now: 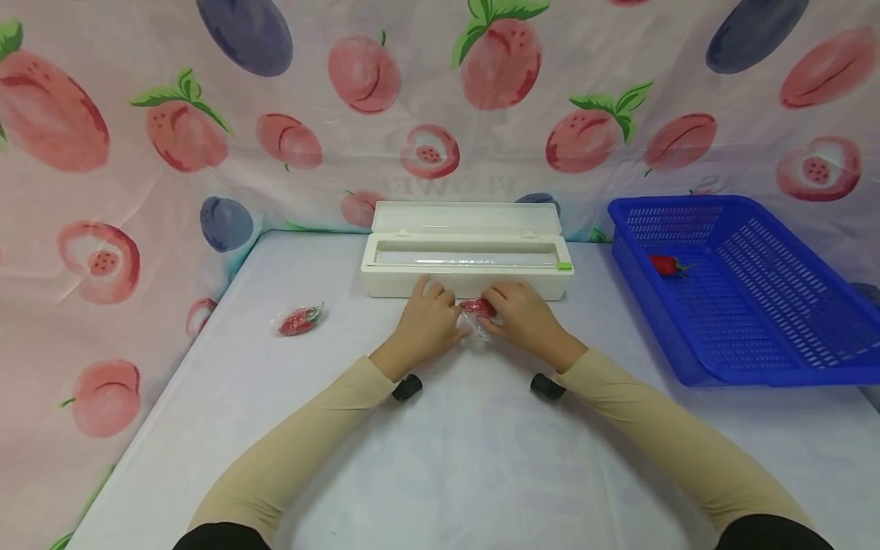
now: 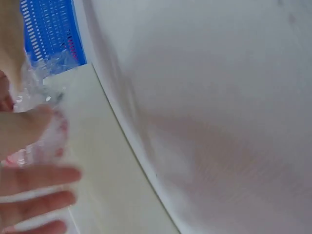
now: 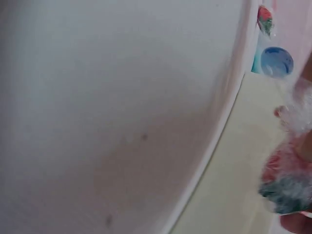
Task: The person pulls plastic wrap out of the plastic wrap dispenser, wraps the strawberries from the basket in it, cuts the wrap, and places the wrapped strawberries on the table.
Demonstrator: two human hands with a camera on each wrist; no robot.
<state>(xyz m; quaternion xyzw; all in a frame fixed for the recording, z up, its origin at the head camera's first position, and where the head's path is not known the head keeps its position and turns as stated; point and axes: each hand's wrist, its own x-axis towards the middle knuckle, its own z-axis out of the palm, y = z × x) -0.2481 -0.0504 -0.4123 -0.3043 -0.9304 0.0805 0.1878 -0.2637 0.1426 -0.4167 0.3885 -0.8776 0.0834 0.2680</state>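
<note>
A red strawberry (image 1: 479,307) with clear plastic film (image 1: 476,330) around it lies between both hands, just in front of the white film dispenser (image 1: 385,283). My left hand (image 1: 428,317) holds the wrapped fruit from the left; in the left wrist view its thumb (image 2: 29,124) presses on the crinkled film while the other fingers stretch out below. From the other side my right hand (image 1: 525,315) grips the same bundle. Its dark green top (image 3: 287,192) shows through the film in the right wrist view. Parts of both hands are cut off in the wrist views.
The dispenser's lid (image 1: 467,218) stands up at the back, with a film roll (image 1: 467,258) inside. Another wrapped strawberry (image 1: 300,320) lies at left. A blue plastic basket (image 1: 649,336) at right holds a bare strawberry (image 1: 667,266). Fruit-print cloth (image 1: 302,198) hangs behind the table.
</note>
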